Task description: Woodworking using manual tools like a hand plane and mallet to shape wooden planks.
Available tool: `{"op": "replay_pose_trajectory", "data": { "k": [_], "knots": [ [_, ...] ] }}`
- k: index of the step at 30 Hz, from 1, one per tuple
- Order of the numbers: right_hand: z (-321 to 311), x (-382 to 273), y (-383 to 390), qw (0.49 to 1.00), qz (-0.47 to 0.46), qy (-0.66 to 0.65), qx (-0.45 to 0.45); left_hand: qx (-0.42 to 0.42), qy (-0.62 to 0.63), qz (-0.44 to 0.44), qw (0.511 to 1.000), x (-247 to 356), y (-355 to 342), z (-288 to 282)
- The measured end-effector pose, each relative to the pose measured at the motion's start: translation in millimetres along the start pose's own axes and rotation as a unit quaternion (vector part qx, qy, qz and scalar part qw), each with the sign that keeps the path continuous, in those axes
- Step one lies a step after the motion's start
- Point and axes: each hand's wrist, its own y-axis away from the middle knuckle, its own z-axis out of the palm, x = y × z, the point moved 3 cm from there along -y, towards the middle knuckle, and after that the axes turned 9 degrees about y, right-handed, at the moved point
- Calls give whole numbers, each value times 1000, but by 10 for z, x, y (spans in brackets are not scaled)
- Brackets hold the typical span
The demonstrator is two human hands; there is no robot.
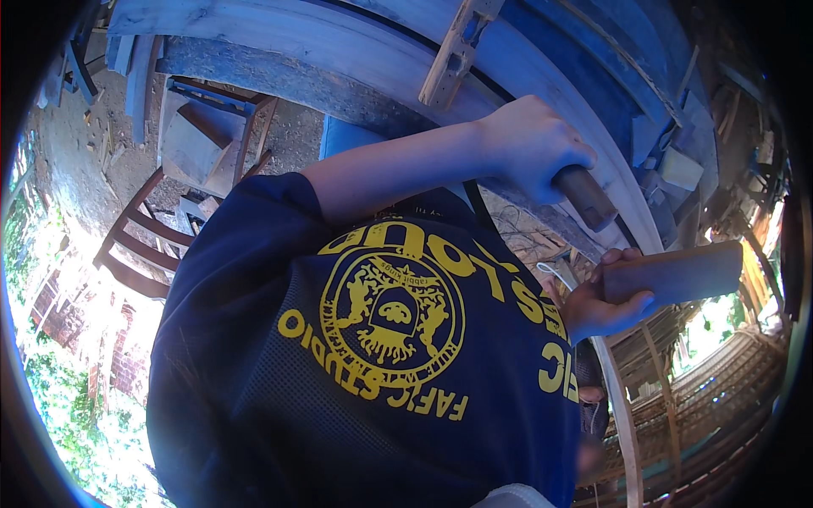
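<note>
My left hand [535, 151] reaches across to the right over the planks. Its fingers are closed round a short, dark brown wooden piece [586, 200] with a notched end that points down to the right. My right hand [593, 306] comes out past the side of my dark blue shirt. Thumb and fingers there grip one end of a flat, rectangular brown wooden block [677, 275], which sticks out to the right. The two pieces are close together but apart. My palm and fingers hide the other end of each.
Long pale wooden planks [339, 38] curve across the top, with a slotted wooden bar [457, 55] over them. A blue surface [584, 68] lies beyond. Brown wooden chair frames [148, 241] stand at the left. Offcuts [680, 169] lie at the right.
</note>
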Motion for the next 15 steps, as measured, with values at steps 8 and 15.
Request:
{"op": "replay_pose_trajectory", "data": {
  "k": [8, 15],
  "knots": [
    [48, -40, -36, 1000, -15, 12, 2, 5, -1, 2, 1000, -10, 1, 5],
    [-505, -84, -77, 941, -234, 236, 61, 24, 16, -19, 999, -14, -20, -106]
  ]
}}
